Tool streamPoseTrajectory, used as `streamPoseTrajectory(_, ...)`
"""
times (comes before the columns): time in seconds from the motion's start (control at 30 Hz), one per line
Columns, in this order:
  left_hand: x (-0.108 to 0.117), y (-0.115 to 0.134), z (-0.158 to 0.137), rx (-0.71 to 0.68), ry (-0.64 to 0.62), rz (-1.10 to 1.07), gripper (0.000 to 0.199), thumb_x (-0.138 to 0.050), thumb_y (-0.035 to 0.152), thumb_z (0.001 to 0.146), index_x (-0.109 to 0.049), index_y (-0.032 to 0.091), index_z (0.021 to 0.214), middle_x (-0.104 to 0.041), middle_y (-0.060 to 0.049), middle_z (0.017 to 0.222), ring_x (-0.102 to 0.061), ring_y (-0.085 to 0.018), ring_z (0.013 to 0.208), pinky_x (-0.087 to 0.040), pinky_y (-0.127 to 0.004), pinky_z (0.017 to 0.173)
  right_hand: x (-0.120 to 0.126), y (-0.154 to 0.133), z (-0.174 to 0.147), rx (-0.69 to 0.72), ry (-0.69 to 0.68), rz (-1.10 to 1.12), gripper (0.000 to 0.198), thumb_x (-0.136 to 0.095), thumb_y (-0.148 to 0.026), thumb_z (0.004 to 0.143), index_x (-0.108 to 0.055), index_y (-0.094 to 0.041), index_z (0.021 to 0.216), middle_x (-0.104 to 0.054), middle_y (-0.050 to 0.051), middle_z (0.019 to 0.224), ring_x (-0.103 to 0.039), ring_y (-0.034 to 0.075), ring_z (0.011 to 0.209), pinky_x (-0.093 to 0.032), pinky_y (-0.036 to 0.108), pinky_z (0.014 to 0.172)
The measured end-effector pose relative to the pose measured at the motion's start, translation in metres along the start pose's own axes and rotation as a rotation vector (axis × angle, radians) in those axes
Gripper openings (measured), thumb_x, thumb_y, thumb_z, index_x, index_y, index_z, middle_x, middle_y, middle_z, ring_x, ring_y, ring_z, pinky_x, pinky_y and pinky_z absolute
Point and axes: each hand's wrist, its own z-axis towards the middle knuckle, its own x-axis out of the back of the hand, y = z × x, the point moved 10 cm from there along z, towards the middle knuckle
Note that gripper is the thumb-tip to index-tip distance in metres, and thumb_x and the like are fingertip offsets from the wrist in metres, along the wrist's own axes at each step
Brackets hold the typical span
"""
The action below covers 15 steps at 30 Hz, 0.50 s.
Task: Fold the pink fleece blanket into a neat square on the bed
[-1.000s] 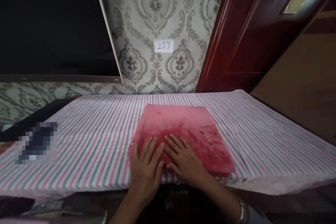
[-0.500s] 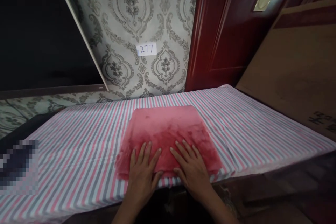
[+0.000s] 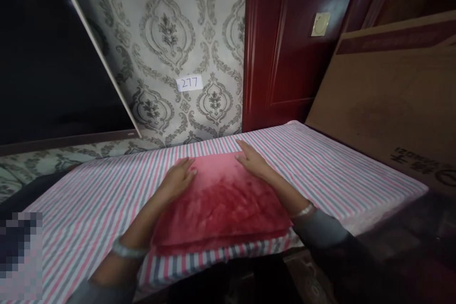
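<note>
A folded plush blanket (image 3: 221, 209), pink at the far side and deep red toward me, lies flat on a striped cloth (image 3: 117, 194). My left hand (image 3: 178, 179) rests at its far left corner, fingers stretched forward and thumb apart. At the far right corner is my right hand (image 3: 252, 159), its fingers extended over the edge and its thumb over the pink part. Neither hand visibly grips the fabric. The blanket's layered near edge shows by the front edge of the striped cloth.
A large cardboard box (image 3: 384, 85) stands at the right edge of the striped surface. Behind it are a dark red door (image 3: 278, 57) and patterned wallpaper with a paper label (image 3: 189, 82) reading 277. A dark screen (image 3: 53, 66) occupies the upper left.
Both hands have moved forward from the blanket's near red part to its far corners and spread apart. The view has shifted somewhat. The blanket remains folded.
</note>
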Motion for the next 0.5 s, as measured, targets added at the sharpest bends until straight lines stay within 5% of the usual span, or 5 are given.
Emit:
streamPoseTrajectory(0.17,-0.032,-0.029,0.057,0.306,-0.106,0.136,0.057,-0.038,0.041,0.100,-0.040,0.018,0.153,-0.026,-0.016,0.165,-0.019,-0.036,0.153,-0.023,-0.064,0.117,-0.029,0.035,0.039,-0.256,0.034,-0.132,0.056,-0.039,-0.037,0.102,-0.037,-0.020,0.155,-0.032,0.015,0.162,-0.025,0.036,0.150,-0.026,0.061,0.116)
streamPoseTrajectory(0.3,-0.067,-0.055,0.048,0.399,-0.091,0.114,0.059,-0.030,0.051,0.101,-0.043,0.022,0.150,-0.032,-0.017,0.162,-0.036,-0.043,0.142,-0.041,-0.064,0.104,-0.062,0.070,0.018,-0.315,0.016,-0.188,0.050,-0.037,-0.041,0.103,-0.049,-0.021,0.147,-0.043,0.015,0.155,-0.036,0.037,0.143,-0.033,0.061,0.111)
streamPoseTrajectory(0.5,-0.066,-0.060,0.040,0.388,0.003,0.147,0.053,-0.028,0.043,0.102,-0.050,0.017,0.142,-0.044,-0.019,0.151,-0.052,-0.041,0.125,-0.046,-0.058,0.096,-0.072,0.085,0.015,-0.317,0.019,-0.230,0.050,-0.032,-0.044,0.104,-0.049,-0.026,0.147,-0.044,0.010,0.155,-0.044,0.033,0.136,-0.039,0.050,0.108)
